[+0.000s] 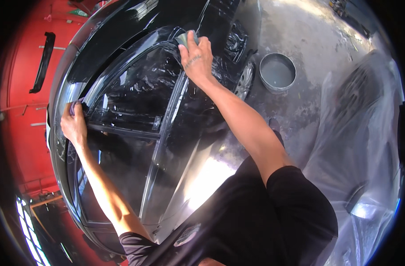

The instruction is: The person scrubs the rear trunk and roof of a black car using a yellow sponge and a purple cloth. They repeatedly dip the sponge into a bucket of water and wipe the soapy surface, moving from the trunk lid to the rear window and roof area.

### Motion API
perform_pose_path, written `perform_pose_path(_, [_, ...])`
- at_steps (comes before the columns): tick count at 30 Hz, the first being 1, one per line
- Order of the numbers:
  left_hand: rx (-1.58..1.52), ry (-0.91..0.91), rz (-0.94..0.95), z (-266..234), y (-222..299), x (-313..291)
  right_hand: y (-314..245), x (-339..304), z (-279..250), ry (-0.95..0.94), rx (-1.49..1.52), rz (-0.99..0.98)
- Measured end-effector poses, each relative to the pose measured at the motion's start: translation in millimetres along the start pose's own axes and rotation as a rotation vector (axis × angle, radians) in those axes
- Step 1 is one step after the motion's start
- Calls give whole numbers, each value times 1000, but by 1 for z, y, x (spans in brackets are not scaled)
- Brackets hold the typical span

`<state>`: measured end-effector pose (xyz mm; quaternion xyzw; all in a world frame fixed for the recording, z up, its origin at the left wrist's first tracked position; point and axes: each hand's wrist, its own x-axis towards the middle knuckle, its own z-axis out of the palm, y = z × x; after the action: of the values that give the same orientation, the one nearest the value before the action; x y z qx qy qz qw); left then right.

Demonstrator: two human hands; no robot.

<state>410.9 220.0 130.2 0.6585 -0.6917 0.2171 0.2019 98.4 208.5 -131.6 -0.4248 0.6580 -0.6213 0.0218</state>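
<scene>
Clearly, in the head view, the right hand is gripping a grey-green block, its fingers closing over the near side. The block is lying at the far upper end of the curved window frame of a black car, just to the upper left of the knuckles. Its long axis is staying unclear because the fingers are covering part of it. The right hand is being by far the nearer to it; the left hand is resting well apart, at the frame's lower left end by the roof edge, its fingers curling around a small purplish piece. The window glass is spanning the space between both hands. A bucket is standing on the floor, to the right of the right hand.
</scene>
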Motion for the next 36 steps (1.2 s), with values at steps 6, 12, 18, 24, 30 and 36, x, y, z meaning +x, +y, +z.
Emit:
perform_pose_path(6, [26,19,26,-3,1,0,20,-41,-8,56,-43,-51])
perform_pose_path(12, [33,-27,17,2,-13,0,-6,16,0,27,34,3])
perform_pose_path(18, [17,-2,14,-3,1,3,18,-35,-1,61,46,-13])
perform_pose_path(24, [16,-37,-10,2,-10,2,-3,13,1,25,84,-55])
perform_pose_path(30, [-10,-16,-3,-4,-1,2,6,-19,3,81,83,-52])
perform_pose_path(36, [16,-21,-5,-3,-8,3,-6,6,4,42,132,-117])
